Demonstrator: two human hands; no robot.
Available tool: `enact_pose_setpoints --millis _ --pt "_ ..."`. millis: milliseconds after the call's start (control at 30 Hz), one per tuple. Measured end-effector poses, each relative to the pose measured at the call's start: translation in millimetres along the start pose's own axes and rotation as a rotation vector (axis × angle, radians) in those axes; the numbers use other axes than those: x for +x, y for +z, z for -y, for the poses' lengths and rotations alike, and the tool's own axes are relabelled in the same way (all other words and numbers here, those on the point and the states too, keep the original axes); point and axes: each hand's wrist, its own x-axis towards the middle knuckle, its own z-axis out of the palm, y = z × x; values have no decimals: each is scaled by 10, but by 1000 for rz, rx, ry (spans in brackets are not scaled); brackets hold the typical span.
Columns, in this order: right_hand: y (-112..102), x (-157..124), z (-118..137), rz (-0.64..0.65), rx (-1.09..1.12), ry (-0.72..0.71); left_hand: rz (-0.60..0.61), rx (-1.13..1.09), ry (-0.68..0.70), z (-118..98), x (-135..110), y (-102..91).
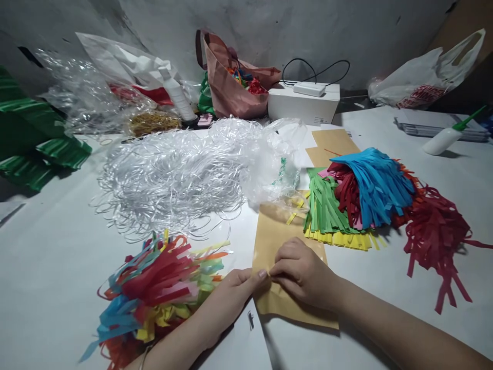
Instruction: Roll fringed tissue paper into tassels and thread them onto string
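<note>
A brown kraft paper sheet (285, 303) lies in front of me on the white table. My left hand (234, 290) grips its left edge, the thumb on top and the other fingers partly hidden. On top of the sheet, my right hand (304, 275) has its fingers curled in and pinches the paper close to my left thumb. Creases show in the sheet around those fingertips. Beside my left forearm is a bundle of multicoloured paper fringe (157, 288). Green, yellow, red and blue paper tassels (381, 185) lie beyond my right hand.
A heap of shiny white string (181, 169) and a clear plastic bag (269, 177) lie behind the sheet. Farther back are a pink bag (234, 97), a white box (304, 107) and a white plastic bag (423, 85). A glue bottle (442, 141) lies at the right, green fringe (34, 128) at the left.
</note>
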Motion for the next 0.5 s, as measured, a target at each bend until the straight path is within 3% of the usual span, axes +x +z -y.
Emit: enact_pose_setpoints --millis 133,267,500 --pt "15 -10 25 -43 10 16 22 -4 10 -19 -4 8" --pt "0 -16 49 23 3 102 33 -7 8 -28 2 17" --pt "-106 -45 102 39 23 91 93 -141 -23 -22 -32 63"
